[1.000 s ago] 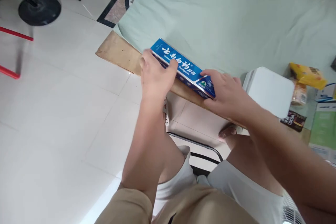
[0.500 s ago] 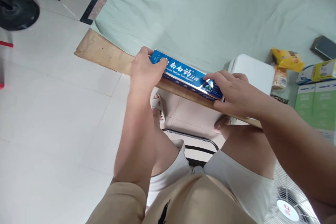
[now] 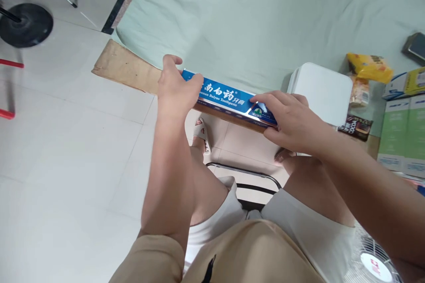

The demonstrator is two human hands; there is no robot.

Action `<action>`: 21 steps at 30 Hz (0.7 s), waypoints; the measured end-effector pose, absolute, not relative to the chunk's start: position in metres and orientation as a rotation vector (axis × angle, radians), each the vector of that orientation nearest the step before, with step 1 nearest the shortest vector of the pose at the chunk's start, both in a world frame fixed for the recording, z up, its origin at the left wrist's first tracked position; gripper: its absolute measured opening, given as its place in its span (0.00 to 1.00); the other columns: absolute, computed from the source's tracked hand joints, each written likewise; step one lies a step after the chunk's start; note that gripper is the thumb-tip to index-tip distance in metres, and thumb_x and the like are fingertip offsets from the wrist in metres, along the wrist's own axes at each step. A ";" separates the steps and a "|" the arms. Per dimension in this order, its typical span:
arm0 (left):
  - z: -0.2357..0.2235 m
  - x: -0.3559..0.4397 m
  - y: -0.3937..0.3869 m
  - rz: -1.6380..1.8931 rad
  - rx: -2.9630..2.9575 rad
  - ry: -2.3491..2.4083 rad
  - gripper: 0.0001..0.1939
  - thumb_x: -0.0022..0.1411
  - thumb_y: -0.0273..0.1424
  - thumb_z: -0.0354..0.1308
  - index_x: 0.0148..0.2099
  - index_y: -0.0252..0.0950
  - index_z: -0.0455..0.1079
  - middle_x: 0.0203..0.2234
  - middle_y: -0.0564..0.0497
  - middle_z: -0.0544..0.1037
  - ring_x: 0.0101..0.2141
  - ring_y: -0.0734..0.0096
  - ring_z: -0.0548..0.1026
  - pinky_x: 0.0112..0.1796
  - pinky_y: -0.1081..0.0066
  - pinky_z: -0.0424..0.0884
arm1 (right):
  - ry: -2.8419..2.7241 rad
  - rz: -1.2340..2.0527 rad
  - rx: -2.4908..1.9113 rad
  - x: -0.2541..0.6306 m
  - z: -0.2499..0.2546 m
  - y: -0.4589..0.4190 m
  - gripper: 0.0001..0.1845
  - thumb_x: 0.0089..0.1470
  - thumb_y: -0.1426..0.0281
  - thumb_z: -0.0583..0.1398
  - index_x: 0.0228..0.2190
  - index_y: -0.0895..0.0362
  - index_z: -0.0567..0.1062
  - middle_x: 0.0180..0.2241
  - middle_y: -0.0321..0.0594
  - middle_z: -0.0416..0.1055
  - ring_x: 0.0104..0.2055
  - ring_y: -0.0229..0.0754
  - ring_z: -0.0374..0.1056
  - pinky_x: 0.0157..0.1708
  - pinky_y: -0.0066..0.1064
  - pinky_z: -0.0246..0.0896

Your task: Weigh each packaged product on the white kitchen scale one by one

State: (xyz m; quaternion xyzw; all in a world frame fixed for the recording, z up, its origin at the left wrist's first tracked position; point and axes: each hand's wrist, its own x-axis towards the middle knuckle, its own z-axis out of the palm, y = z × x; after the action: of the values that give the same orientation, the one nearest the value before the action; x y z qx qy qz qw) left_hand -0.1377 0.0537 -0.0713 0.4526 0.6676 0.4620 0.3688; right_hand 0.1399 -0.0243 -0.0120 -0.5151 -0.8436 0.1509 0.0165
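A long blue toothpaste box (image 3: 226, 96) with white lettering lies between my hands at the table's near edge, its right end a little closer to me. My left hand (image 3: 179, 84) grips the left end, with the thumb across the printed top and the fingers bent at the far side. Around the right end is my right hand (image 3: 288, 117), forefinger on top and thumb against the near corner. Both ends of the box are partly hidden by my fingers. Just beyond my right hand stands a white lidded container (image 3: 327, 93).
A pale green cloth (image 3: 252, 22) covers the table, with a brown strip (image 3: 126, 68) along its near edge. To the right are a yellow packet (image 3: 370, 67), a dark cocoa packet (image 3: 358, 127) and green-and-white boxes (image 3: 395, 130). A fan (image 3: 375, 265) stands low at right.
The toothpaste box has turned slightly, lying more level across the view, and has shifted a little. Both hands have kept hold of it. The camera view has also swung.
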 end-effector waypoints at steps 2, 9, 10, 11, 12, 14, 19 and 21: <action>-0.079 -0.141 0.056 1.229 1.203 1.650 0.25 0.46 0.24 0.70 0.45 0.46 0.68 0.32 0.51 0.70 0.41 0.52 0.75 0.50 0.49 0.71 | -2.604 0.465 -1.597 0.140 -0.014 -0.027 0.36 0.51 0.73 0.57 0.62 0.47 0.66 0.56 0.49 0.74 0.57 0.60 0.71 0.56 0.55 0.63; -0.090 -0.140 0.064 1.248 1.240 1.636 0.25 0.48 0.24 0.71 0.46 0.48 0.69 0.38 0.49 0.73 0.50 0.47 0.74 0.55 0.47 0.69 | -2.545 0.459 -1.627 0.140 -0.023 -0.030 0.36 0.53 0.72 0.56 0.63 0.45 0.65 0.58 0.49 0.71 0.61 0.62 0.67 0.59 0.59 0.59; -0.086 -0.138 0.063 1.225 1.216 1.658 0.25 0.47 0.24 0.71 0.46 0.47 0.68 0.38 0.49 0.73 0.49 0.48 0.74 0.55 0.47 0.68 | -2.537 0.459 -1.635 0.139 -0.023 -0.030 0.35 0.53 0.72 0.56 0.63 0.46 0.66 0.57 0.50 0.71 0.62 0.62 0.67 0.59 0.60 0.59; -0.080 -0.135 0.062 1.205 1.198 1.693 0.25 0.48 0.24 0.71 0.46 0.46 0.67 0.39 0.48 0.72 0.50 0.48 0.73 0.55 0.46 0.68 | -2.531 0.454 -1.636 0.138 -0.023 -0.030 0.35 0.53 0.72 0.56 0.63 0.46 0.66 0.57 0.50 0.71 0.63 0.63 0.66 0.60 0.61 0.59; -0.071 -0.131 0.059 1.202 1.201 1.737 0.25 0.48 0.25 0.71 0.45 0.45 0.66 0.40 0.48 0.72 0.51 0.47 0.72 0.57 0.46 0.66 | -2.521 0.441 -1.630 0.138 -0.021 -0.031 0.35 0.53 0.72 0.56 0.63 0.46 0.66 0.58 0.50 0.71 0.64 0.64 0.64 0.61 0.62 0.58; -0.048 -0.118 0.050 1.325 1.286 1.813 0.22 0.49 0.25 0.70 0.43 0.43 0.63 0.43 0.47 0.70 0.55 0.49 0.69 0.61 0.48 0.62 | -2.464 0.398 -1.592 0.140 -0.017 -0.037 0.33 0.55 0.70 0.57 0.62 0.47 0.66 0.60 0.50 0.70 0.69 0.66 0.60 0.63 0.65 0.56; 0.002 -0.056 0.009 1.937 1.623 1.428 0.11 0.59 0.23 0.60 0.34 0.42 0.60 0.36 0.50 0.67 0.43 0.60 0.72 0.51 0.54 0.70 | -2.129 0.273 -1.445 0.173 -0.004 -0.088 0.22 0.60 0.68 0.59 0.56 0.49 0.71 0.54 0.49 0.75 0.60 0.57 0.71 0.57 0.53 0.70; 0.003 -0.023 -0.010 1.793 1.700 1.222 0.10 0.61 0.24 0.60 0.34 0.43 0.63 0.34 0.51 0.70 0.41 0.60 0.73 0.47 0.54 0.72 | -1.971 0.223 -1.429 0.198 -0.006 -0.120 0.21 0.58 0.72 0.61 0.53 0.49 0.73 0.48 0.46 0.77 0.51 0.52 0.76 0.46 0.46 0.75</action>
State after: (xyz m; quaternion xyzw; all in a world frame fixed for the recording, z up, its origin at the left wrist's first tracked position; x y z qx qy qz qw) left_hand -0.0225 -0.0105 0.0031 0.6052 0.4351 0.6385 0.1915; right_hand 0.1980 -0.1204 -0.0057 -0.5493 -0.7578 0.0857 0.3415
